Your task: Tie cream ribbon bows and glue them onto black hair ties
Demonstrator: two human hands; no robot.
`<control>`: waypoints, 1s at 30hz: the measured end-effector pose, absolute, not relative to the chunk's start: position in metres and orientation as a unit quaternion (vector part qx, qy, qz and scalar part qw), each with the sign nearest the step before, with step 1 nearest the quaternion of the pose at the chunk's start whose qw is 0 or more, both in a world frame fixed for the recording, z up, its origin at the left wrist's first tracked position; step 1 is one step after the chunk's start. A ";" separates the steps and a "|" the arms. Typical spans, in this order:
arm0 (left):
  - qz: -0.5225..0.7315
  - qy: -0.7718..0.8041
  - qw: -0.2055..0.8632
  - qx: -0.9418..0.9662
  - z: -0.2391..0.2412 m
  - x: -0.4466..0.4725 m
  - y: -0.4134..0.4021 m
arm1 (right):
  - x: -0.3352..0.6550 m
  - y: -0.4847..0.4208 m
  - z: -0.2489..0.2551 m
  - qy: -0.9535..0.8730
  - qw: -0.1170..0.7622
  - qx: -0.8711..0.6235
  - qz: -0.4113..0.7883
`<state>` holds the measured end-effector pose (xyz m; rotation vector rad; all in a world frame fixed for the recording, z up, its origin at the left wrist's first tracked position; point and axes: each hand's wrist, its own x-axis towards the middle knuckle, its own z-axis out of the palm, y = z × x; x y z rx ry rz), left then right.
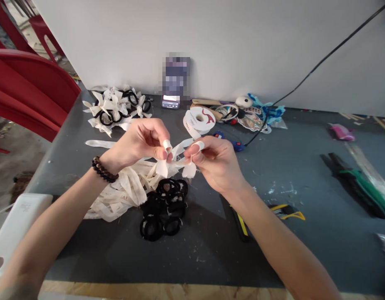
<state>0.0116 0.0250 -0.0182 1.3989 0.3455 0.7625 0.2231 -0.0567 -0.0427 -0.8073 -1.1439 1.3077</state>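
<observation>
My left hand (142,141) and my right hand (217,160) are held together above the grey table (304,200), both pinched on a cream ribbon piece (173,164) that is looped between the fingertips. Its ends hang down under the fingers. Below the hands lies a heap of cut cream ribbon strips (123,191) and, beside it, a pile of black hair ties (164,206). A dark bead bracelet (103,170) is on my left wrist.
Finished ribbon bows on black ties (114,109) lie at the back left. A ribbon spool (199,120), a phone (171,101), a blue glue gun (232,143) with a black cable, scissors (257,214), green pliers (357,181) and a red chair (30,91) surround them.
</observation>
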 end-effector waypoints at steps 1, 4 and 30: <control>0.336 0.163 0.684 0.626 -0.018 0.013 0.024 | 0.223 -0.058 -0.043 -0.489 0.568 -0.351 0.561; 0.317 0.185 0.683 0.632 -0.017 0.015 0.023 | 0.222 -0.060 -0.040 -0.506 0.556 -0.379 0.539; 0.042 0.181 0.682 0.707 -0.010 0.003 0.037 | 0.233 -0.053 -0.030 -0.658 0.430 -0.393 0.478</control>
